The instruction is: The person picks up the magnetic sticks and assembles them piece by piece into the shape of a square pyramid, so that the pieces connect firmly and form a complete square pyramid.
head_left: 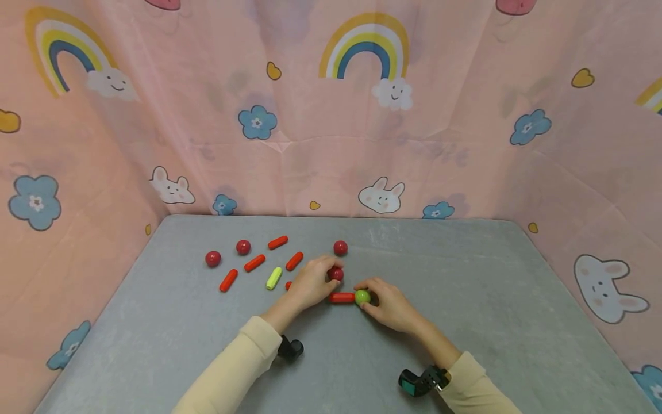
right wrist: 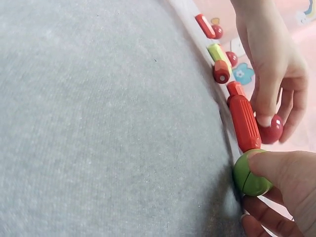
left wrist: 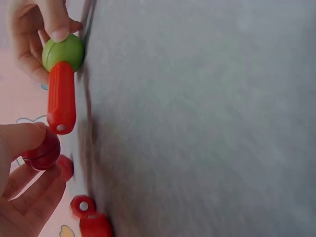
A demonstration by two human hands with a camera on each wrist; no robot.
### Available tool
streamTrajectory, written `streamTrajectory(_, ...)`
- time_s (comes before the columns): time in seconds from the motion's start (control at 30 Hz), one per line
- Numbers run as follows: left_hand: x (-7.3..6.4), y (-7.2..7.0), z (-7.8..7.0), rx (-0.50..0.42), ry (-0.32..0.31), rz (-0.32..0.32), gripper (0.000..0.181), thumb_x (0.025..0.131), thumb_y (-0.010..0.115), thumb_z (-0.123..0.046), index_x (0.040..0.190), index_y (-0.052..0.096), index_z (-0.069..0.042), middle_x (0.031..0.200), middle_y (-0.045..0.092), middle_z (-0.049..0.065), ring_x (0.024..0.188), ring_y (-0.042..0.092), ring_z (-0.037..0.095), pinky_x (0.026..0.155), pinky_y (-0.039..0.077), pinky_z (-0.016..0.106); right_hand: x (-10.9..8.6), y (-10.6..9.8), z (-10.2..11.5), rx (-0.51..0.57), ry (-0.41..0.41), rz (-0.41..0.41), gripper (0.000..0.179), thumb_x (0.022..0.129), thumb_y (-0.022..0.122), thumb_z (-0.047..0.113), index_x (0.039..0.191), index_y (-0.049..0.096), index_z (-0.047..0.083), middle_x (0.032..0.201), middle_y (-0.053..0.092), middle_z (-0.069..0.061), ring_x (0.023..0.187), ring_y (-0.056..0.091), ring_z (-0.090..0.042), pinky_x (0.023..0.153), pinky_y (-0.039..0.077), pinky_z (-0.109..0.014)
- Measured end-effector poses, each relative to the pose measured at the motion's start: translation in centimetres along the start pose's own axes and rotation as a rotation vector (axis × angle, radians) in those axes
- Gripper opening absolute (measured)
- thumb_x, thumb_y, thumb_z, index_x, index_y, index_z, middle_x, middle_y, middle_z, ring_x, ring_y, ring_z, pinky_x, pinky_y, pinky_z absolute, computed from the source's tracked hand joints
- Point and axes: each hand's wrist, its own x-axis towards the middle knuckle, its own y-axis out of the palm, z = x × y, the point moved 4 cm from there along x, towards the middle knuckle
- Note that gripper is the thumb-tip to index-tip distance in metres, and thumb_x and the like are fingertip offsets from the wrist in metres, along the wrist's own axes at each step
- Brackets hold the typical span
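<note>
My left hand (head_left: 310, 284) pinches a dark red ball (head_left: 337, 274) between thumb and fingers. My right hand (head_left: 391, 306) grips a green ball (head_left: 362, 296) with thumb and fingers. A red ridged rod (head_left: 342, 298) joins or touches the green ball and points left. In the left wrist view, the rod's free end (left wrist: 61, 128) shows a pale round spot, close to the red ball (left wrist: 44, 152). From the right wrist, the green ball (right wrist: 251, 174) shows a seam around it.
Several red rods (head_left: 254, 263) and one yellow-green rod (head_left: 274, 278) lie to the left on the grey table (head_left: 465, 276). Loose red balls (head_left: 213, 259) rest at the far left, with another red ball (head_left: 340, 248) behind my left hand. A patterned pink cloth (head_left: 310, 172) hangs around the table.
</note>
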Motion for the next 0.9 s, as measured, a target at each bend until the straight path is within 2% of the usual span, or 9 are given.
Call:
streamTrajectory(0.27,-1.5,-1.2,0.3,0.010,0.031,-0.014,0.030,0.076,0.073,-0.012,0.104,0.063,-0.013,0.099,0.059,-0.001,0.085,0.055,0.013,0.073,0.048,0.026,0.0,-0.1,-0.1,0.000,0.012,0.005,0.029,0.080,0.070,0.009,0.107,0.062,0.009,0.100,0.060,-0.002,0.085,0.054,-0.011,0.074,0.048,-0.030)
streamTrajectory(0.5,-3.0,-2.1,0.8,0.001,0.038,0.012,0.028,0.076,0.074,-0.012,0.102,0.063,-0.012,0.092,0.059,-0.002,0.081,0.055,0.012,0.069,0.047,0.024,0.0,-0.1,0.0,-0.006,0.009,0.003,0.029,0.080,0.070,0.010,0.108,0.062,0.009,0.101,0.060,-0.001,0.085,0.055,-0.011,0.074,0.048,-0.030)
streamTrajectory(0.73,-4.1,-1.9,1.4,0.028,0.068,0.049,0.030,0.076,0.074,-0.014,0.103,0.064,-0.012,0.093,0.061,-0.002,0.079,0.054,0.010,0.069,0.047,0.023,0.0,0.0,0.0,-0.012,0.014,0.010,0.029,0.081,0.069,0.010,0.109,0.061,0.009,0.101,0.060,-0.002,0.086,0.055,-0.011,0.075,0.048,-0.030)
streamTrajectory(0.9,-4.5,-1.7,0.9,0.089,0.110,0.055,0.029,0.075,0.075,-0.014,0.103,0.065,-0.013,0.093,0.062,-0.002,0.077,0.054,0.009,0.068,0.047,0.024,0.0,0.0,0.0,-0.016,0.016,0.012,0.029,0.080,0.070,0.011,0.108,0.062,0.009,0.100,0.060,-0.001,0.086,0.054,-0.011,0.075,0.048,-0.030)
